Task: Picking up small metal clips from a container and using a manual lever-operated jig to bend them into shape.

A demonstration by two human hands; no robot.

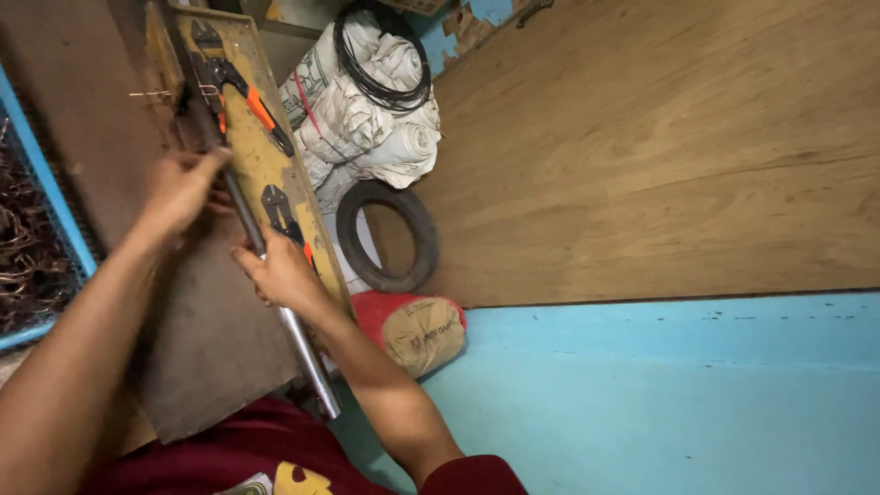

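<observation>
Head view: left hand (179,188) blurred, fingers curled on upper part of metal pipe (275,284) lying along bench (206,339). Right hand (280,273) clamped round pipe mid-length, hiding that section. Pipe top lost behind cutters (240,92). Tyre (390,234) beside bench.

We seem to be in a workshop: bolt cutters (246,96) on a worn bench (211,339), a tyre (387,236), coiled cable (380,55), plywood wall (660,147).
</observation>
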